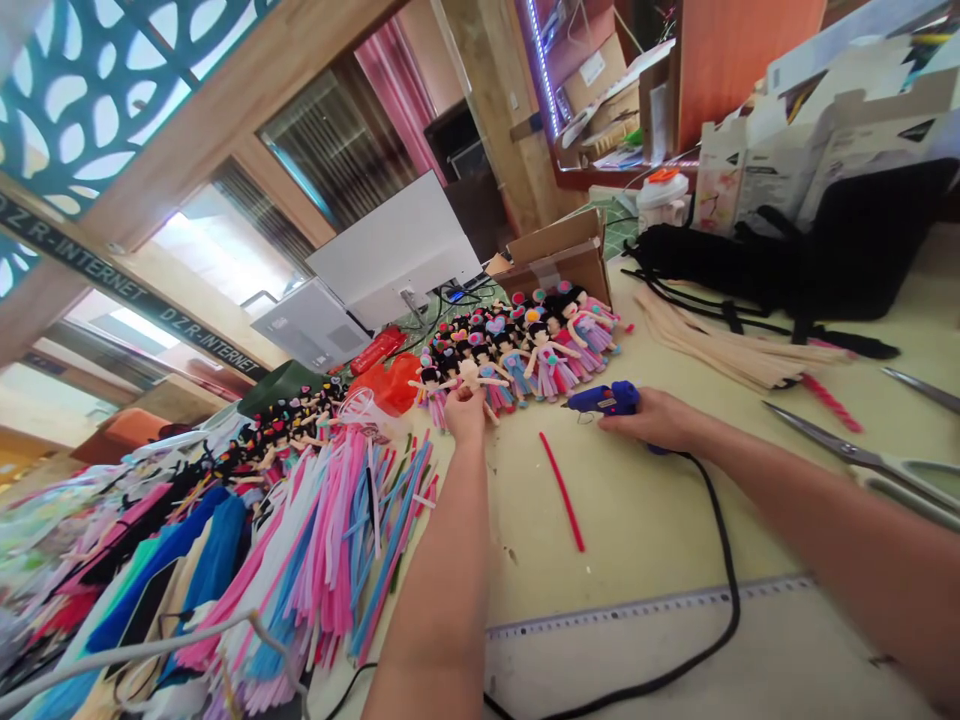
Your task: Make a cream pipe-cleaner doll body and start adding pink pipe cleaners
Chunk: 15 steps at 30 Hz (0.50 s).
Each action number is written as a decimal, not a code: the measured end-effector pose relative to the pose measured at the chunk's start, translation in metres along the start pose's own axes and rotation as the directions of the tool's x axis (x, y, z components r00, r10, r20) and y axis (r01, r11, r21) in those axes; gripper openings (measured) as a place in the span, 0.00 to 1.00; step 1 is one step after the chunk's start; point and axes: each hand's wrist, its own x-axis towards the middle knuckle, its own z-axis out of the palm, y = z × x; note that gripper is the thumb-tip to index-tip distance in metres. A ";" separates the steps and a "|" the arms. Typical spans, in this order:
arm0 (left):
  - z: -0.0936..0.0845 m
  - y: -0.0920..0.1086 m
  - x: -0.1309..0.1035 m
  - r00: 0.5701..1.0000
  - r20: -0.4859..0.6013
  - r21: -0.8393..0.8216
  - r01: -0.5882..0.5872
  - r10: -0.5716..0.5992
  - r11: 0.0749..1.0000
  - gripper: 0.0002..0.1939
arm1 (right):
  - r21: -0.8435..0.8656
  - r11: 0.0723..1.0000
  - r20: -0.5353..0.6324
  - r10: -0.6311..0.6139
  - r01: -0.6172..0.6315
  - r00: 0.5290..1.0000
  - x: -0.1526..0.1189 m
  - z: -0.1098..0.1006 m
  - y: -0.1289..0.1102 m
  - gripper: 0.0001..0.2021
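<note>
My left hand [466,412] pinches a pale, undressed doll figure [474,375] with arms spread, held in front of rows of finished dolls [551,360] with black hair and colourful skirts. To its right, my right hand [656,420] is wrapped round a blue glue gun [611,399], whose nozzle points left. A black cord runs from the gun down across the table. On the table between and below the hands lies a single red pipe cleaner [561,490], apart from both.
Bundles of pink, white and blue pipe cleaners [330,540] fill the left side. Scissors [847,447], beige strips [720,335] and black material [720,265] lie at right. A ruler strip [645,606] crosses the near table. Behind stand a cardboard box [562,255] and a monitor [397,250].
</note>
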 end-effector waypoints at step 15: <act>-0.026 -0.010 -0.015 1.000 -0.001 0.023 -0.024 0.024 0.999 0.02 | -0.068 0.997 0.071 0.039 -0.034 0.997 -0.009 -0.009 -0.016 0.13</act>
